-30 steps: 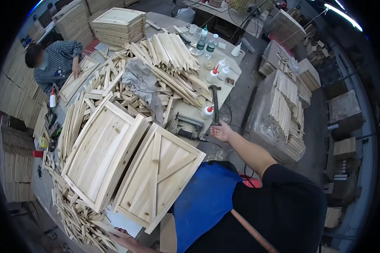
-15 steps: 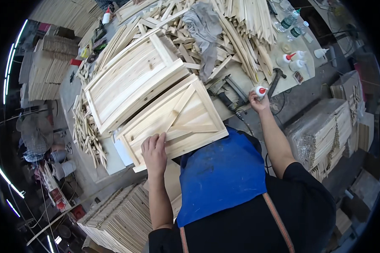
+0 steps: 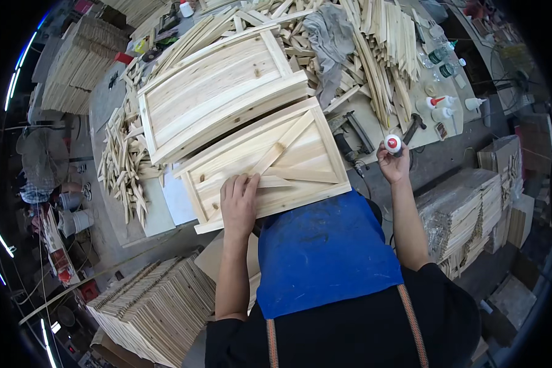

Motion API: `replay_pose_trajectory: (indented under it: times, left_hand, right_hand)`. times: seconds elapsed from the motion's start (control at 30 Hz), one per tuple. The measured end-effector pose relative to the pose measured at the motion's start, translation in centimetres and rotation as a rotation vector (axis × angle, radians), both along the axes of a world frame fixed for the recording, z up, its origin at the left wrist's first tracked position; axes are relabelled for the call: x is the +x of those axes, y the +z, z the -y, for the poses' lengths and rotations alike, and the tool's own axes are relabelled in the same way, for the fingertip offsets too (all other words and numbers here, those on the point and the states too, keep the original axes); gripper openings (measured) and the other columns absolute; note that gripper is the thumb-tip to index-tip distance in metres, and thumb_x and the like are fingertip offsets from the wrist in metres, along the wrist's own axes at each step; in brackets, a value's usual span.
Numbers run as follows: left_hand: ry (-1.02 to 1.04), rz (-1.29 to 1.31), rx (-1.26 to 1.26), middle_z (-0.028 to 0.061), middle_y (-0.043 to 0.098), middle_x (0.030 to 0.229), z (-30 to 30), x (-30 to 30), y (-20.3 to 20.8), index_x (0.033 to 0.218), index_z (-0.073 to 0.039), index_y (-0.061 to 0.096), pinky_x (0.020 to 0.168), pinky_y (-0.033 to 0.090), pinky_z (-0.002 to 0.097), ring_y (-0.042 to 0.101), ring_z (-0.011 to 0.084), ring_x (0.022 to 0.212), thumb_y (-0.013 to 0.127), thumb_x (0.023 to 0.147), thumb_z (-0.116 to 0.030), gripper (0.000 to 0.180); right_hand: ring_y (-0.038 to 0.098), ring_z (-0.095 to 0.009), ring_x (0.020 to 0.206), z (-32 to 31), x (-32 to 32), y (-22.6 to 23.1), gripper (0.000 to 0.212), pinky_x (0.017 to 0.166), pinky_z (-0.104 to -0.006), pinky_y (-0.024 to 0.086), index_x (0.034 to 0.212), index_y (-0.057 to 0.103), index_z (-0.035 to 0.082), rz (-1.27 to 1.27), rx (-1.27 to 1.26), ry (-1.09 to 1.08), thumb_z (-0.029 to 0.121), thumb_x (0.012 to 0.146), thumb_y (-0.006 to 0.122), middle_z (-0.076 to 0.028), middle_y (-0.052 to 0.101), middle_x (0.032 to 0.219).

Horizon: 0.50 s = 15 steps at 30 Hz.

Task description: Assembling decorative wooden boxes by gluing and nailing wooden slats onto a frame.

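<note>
Separately, a loose strip (image 3: 276,182) and a squeeze bottle (image 3: 393,146) are held.
Over the braced panel (image 3: 242,154), the strip appears to be pinched by the left hand (image 3: 238,205), fingers pressed together; whether the panel is touched cannot be told. The bottle, beyond the panel's right edge, is encircled by the curled fingers of the right hand (image 3: 397,167). For good control, the strip is best held steady and the bottle squeezed only lightly.

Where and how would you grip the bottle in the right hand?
Probably around the round white side of the bottle, below its red cap, coming from the wearer's side. The cap faces the camera, leaving the side for the fingers; the right hand holds it from there.
</note>
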State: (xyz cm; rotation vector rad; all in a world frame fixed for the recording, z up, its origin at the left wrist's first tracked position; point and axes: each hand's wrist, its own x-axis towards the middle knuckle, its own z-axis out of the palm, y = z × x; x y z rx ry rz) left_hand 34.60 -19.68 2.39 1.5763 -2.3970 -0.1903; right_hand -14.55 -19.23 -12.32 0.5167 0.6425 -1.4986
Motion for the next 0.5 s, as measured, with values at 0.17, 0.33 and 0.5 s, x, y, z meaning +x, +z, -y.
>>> replay_pose_trajectory:
  times: [0.17,0.33,0.5]
  left_hand:
    - [0.118,-0.026,-0.102,0.0129,0.067,0.117,1.2,2.9,-0.1,0.129,-0.006,0.067,0.105,0.047,0.0469,0.061,0.0349,0.117,0.061,0.093,-0.007,0.036]
    - [0.537,-0.646,0.011,0.0148,0.070,0.109,3.3,5.0,1.6,0.126,0.000,0.063,0.093,0.055,0.0392,0.068,0.0273,0.105,0.062,0.102,-0.007,0.025]
    - [0.757,-1.438,0.209,0.0161,0.071,0.108,4.2,7.8,-2.6,0.113,0.005,0.060,0.078,0.058,0.0305,0.072,0.0163,0.096,0.061,0.108,-0.017,0.023]
  right_hand:
    - [0.066,-0.032,0.094,0.9,3.6,3.8,0.053,0.074,-0.0342,0.060,0.122,0.061,-0.006,-0.101,-0.051,0.104,0.039,0.094,0.067,-0.022,0.067,0.109]
    - [0.068,-0.033,0.097,1.4,5.9,5.9,0.054,0.077,-0.0354,0.061,0.122,0.061,-0.004,-0.159,-0.073,0.213,0.041,0.094,0.070,-0.021,0.067,0.110]
    - [0.068,-0.034,0.098,2.2,8.5,6.6,0.056,0.078,-0.0362,0.063,0.126,0.060,-0.003,-0.133,-0.069,0.269,0.042,0.093,0.072,-0.021,0.067,0.112]
